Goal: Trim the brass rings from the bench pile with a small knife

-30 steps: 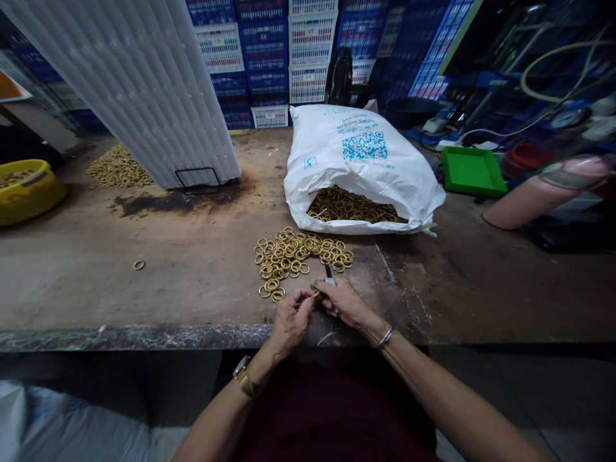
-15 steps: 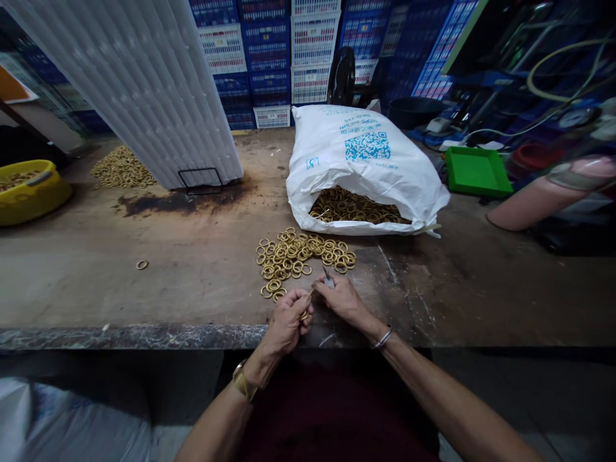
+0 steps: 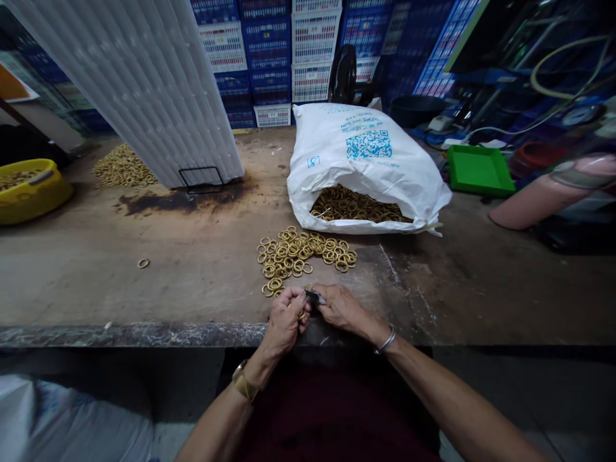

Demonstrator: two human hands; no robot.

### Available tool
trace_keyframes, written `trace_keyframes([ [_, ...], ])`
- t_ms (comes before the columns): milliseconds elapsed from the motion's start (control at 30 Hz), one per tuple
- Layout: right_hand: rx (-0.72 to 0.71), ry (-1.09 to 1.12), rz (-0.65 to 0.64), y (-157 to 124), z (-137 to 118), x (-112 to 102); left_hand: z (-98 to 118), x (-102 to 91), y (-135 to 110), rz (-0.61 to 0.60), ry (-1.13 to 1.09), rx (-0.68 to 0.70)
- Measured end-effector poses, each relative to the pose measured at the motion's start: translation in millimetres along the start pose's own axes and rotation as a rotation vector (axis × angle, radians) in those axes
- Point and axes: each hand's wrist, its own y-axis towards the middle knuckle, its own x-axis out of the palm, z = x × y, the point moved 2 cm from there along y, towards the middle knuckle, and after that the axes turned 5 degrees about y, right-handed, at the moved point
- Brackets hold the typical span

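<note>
My left hand (image 3: pixel 285 319) is closed on brass-coloured rings (image 3: pixel 302 314) near the front edge of the table. Fingers wrap around them, so how many it holds is hidden. Close beside it, my right hand (image 3: pixel 341 309) grips a small knife-like blade (image 3: pixel 315 296). The blade's dark tip points left and reaches the left fingertips; its handle is mostly covered by the fingers. Just beyond both hands lies a loose pile of brass-coloured rings (image 3: pixel 289 256). Behind that pile, an open white sack (image 3: pixel 356 160) lies on its side with many more rings inside.
One lone ring (image 3: pixel 143 263) lies left on the wooden table (image 3: pixel 202 282). Farther left are a heap of rings (image 3: pixel 122 168), a yellow basin (image 3: pixel 33 199) and a tall translucent corrugated panel (image 3: pixel 163 96). A green tray (image 3: pixel 480 170) and a pink cylinder (image 3: pixel 534 202) stand right.
My right hand has turned the blade from pointing up and away to pointing left, bringing it against the left fingertips. My left hand stays nearly in place.
</note>
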Motion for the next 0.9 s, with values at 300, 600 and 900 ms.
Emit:
trace_keyframes([
  [300, 0.2, -0.182, 0.206, 29, 21, -12, 12, 10.2, -22, -0.213, -0.265, -0.122],
  [600, 0.241, -0.259, 0.236, 57, 10, -10, -3, -5.5, -10, -0.068, -0.392, -0.254],
  [900, 0.254, -0.121, 0.272, 50, 23, -11, -1, -7.7, -4, -0.122, -0.555, -0.3],
])
